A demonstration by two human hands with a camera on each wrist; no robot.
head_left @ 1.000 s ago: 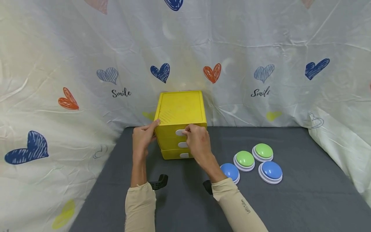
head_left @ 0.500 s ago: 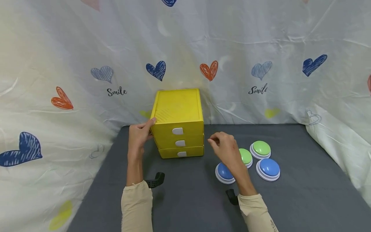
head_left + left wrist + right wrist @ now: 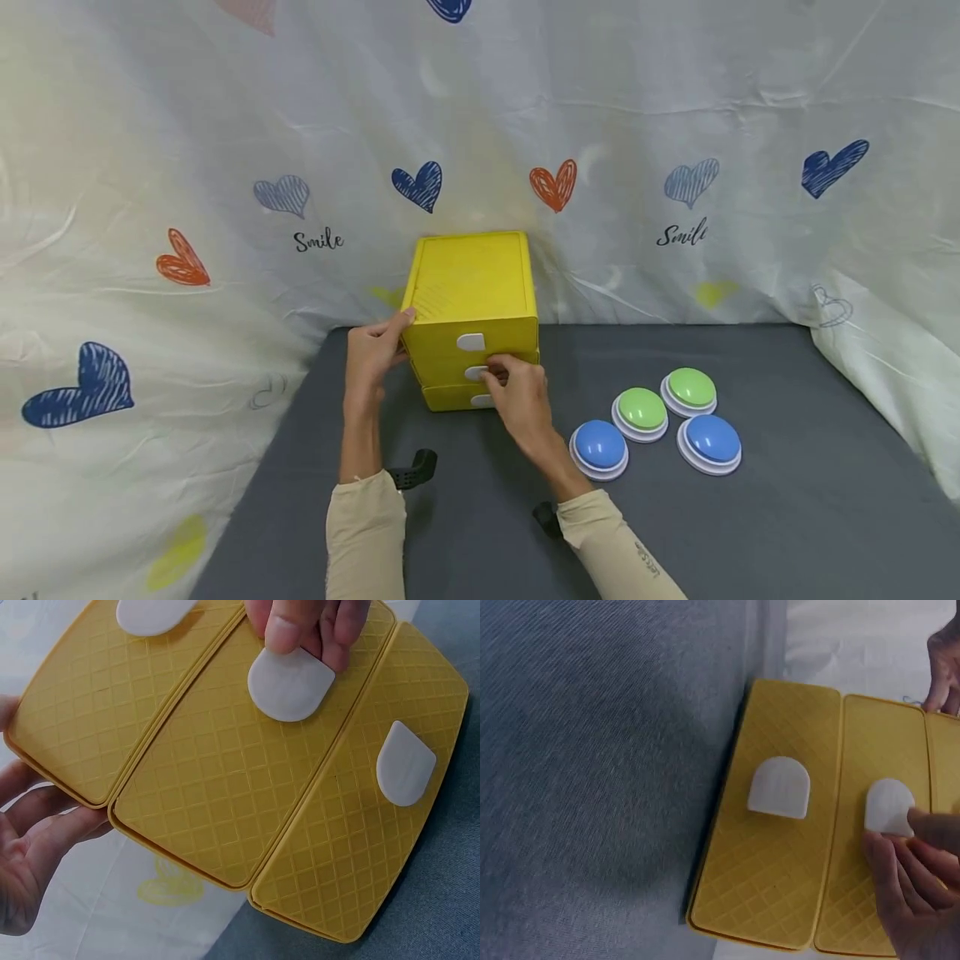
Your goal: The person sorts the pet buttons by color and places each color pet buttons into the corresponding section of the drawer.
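A yellow three-drawer cabinet (image 3: 472,279) stands at the back of the dark table, all its drawers pushed in. My left hand (image 3: 369,354) holds its left side, thumb at the top front corner and fingers along the wall. With thumb and fingers, my right hand (image 3: 522,400) pinches the white pull tab (image 3: 889,802) of the middle drawer. The top drawer's tab (image 3: 471,342) and the bottom drawer's tab (image 3: 780,787) are untouched. In the left wrist view the right fingertips cover part of the middle tab (image 3: 291,686).
Right of the cabinet sit push buttons on white bases: a near blue button (image 3: 601,443), a green button (image 3: 642,408), another green button (image 3: 692,387) and a blue button (image 3: 712,437). A white curtain (image 3: 480,125) printed with hearts hangs behind the table.
My right hand let go of the top drawer's tab, swung right, then came back and took the middle drawer's tab. My left hand kept its hold on the cabinet.
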